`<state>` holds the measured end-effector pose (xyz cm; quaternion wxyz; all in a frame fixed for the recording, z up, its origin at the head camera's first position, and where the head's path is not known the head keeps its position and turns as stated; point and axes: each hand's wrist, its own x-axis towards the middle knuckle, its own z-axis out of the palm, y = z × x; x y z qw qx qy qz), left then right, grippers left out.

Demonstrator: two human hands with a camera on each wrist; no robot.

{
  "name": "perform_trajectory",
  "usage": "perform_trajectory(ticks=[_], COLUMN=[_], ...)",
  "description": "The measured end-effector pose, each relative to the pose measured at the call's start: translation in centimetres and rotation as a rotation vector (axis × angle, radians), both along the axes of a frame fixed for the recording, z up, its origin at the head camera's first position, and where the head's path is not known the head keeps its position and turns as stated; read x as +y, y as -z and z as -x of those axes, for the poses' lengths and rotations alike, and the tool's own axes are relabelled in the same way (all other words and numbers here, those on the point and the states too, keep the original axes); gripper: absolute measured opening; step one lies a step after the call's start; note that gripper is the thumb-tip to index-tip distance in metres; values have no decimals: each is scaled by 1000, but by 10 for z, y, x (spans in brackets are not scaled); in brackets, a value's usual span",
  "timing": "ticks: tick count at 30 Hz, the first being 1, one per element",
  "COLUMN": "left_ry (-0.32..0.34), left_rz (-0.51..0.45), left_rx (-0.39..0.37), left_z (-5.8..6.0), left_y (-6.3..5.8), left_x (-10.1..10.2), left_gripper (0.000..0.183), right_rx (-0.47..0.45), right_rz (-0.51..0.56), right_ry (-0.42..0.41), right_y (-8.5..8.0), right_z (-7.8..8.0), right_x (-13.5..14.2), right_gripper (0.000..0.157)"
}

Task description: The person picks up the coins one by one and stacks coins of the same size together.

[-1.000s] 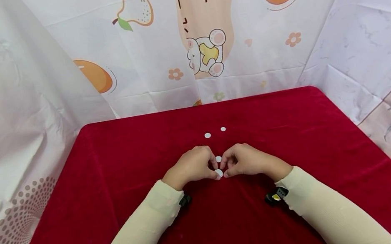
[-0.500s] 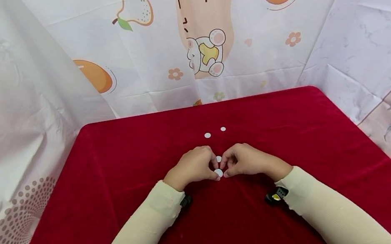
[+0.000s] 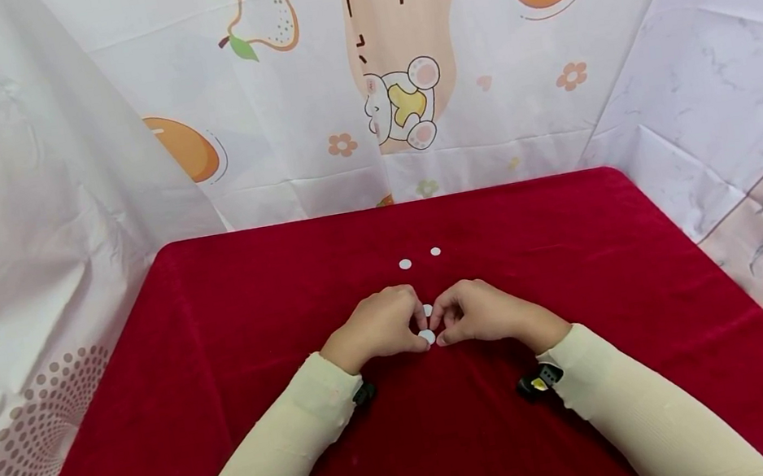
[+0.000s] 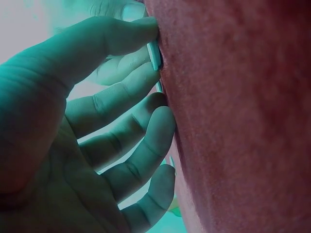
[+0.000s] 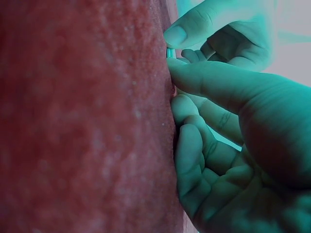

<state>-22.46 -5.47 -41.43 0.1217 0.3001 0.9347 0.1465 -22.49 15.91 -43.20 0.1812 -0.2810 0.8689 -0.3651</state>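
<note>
In the head view my left hand [image 3: 381, 322] and right hand [image 3: 487, 311] face each other low over the red cloth. Between their fingertips lies a small white disc [image 3: 427, 336]. The left thumb and index finger pinch this disc [image 4: 154, 56] from its left side, and the other left fingers bend down toward the cloth. At its right edge are my right thumb and index fingertip, with the rest of the right fingers curled against the cloth. Just beyond, a second white disc [image 3: 428, 310] shows partly between the index fingers.
Farther back on the red tablecloth [image 3: 270, 287] lie two more white discs, one on the left [image 3: 405, 264] and a smaller one on the right [image 3: 435, 251]. A printed white curtain [image 3: 290, 120] hangs behind the table's far edge. Dark camera straps circle both wrists.
The left hand has shifted very slightly toward the right and nearer the body, its thumb still at the near disc. The right hand and the far discs stay where they were.
</note>
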Motion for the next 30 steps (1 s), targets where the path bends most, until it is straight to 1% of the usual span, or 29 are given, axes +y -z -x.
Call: perform_trajectory(ticks=[3, 5, 11, 14, 20, 23, 30], left_ry=[4, 4, -7, -14, 16, 28, 26], left_rz=[2, -8, -49, -50, -77, -80, -68], left_rx=[8, -3, -94, -125, -165, -168, -152], left_z=[0, 0, 3, 5, 8, 8, 9], left_y=[0, 0, -3, -5, -4, -4, -3], left_x=[0, 0, -5, -8, -12, -11, -10], left_gripper=[16, 15, 20, 21, 15, 16, 17], right_rx=[2, 4, 2, 6, 52, 86, 156], right_rz=[-4, -8, -13, -24, -68, -84, -115], right_ry=[2, 4, 4, 6, 35, 52, 64], right_y=[0, -1, -2, -3, -4, -6, -9], right_z=[0, 0, 0, -1, -6, -8, -11], right_x=[0, -1, -2, -3, -9, -11, -14], right_gripper=[14, 14, 13, 12, 12, 11, 11])
